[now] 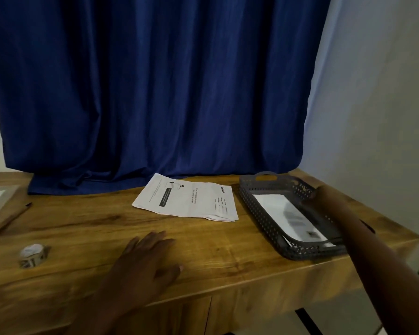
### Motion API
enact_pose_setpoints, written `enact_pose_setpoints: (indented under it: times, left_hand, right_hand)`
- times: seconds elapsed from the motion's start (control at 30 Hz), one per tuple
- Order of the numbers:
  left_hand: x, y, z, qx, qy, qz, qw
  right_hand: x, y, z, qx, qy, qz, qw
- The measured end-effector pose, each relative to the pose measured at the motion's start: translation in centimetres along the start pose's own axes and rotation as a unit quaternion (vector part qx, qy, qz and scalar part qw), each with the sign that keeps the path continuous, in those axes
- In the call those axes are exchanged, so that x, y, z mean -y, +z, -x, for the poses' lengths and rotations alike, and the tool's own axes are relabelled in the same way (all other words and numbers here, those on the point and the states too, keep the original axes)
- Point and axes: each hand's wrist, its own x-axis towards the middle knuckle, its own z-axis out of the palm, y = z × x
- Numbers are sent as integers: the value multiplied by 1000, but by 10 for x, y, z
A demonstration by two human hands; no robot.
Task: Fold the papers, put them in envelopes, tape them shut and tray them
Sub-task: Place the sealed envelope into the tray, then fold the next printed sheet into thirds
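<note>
Your left hand (143,264) lies flat on the wooden worktop (228,250) near its front edge, fingers straight and slightly spread, holding nothing. Your right hand (322,195) reaches into the dark perforated tray (259,213) at the right end of the worktop; only the wrist and back of the hand show, blurred, so you cannot tell how its fingers lie. A white envelope (286,216) rests inside the tray, one corner poking past the near rim, with your right hand just at its far edge; whether they touch is unclear.

The printed papers (186,200) sit unfolded in a loose stack in the middle of the worktop, just left of the tray and well ahead of your left hand. A roll of tape (32,255) stands near the front left, apart from your left hand. Further left, a pen (22,209) leans against a brown flat board or pad (0,209) at the edge of view. A blue curtain (155,93) hangs behind, its hem bunched on the worktop's back edge just behind the papers.
</note>
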Motion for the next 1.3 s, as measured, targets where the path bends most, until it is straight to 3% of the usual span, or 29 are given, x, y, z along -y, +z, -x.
enact_pose_setpoints:
  times: [0.17, 0.27, 0.4, 0.5, 0.63, 0.7, 0.87, 1.17, 1.3]
  left_hand:
    - [-1, 1, -1, 4, -6, 2, 1000]
    - [0, 1, 0, 5, -5, 6, 1000]
    - [-1, -1, 0, 11, -6, 4, 1000]
    - [-2, -2, 0, 13, -8, 3, 1000]
    - [-1, -2, 0, 13, -13, 8, 1000]
    - [-1, -1, 0, 12, -14, 10, 1000]
    - [0, 2, -1, 4, -15, 9, 1000]
    - [-4, -2, 1, -2, -15, 19, 1000]
    - [-7, -11, 4, -67, -27, 92, 993]
  right_hand:
    - [67, -23, 43, -73, -136, -118, 981]
    - [119, -11, 87, -54, -255, -186, 947]
    - [174, 54, 122, 16, -342, -148, 928]
    - [206, 105, 127, 49, -362, -51, 929]
    - [226, 140, 114, 23, -391, 215, 895]
    - [230, 146, 109, 37, -372, 255, 892]
    - [230, 153, 102, -19, -396, 272, 877]
    - [209, 144, 106, -66, -373, 184, 907]
    - [195, 132, 128, -71, -399, 130, 905]
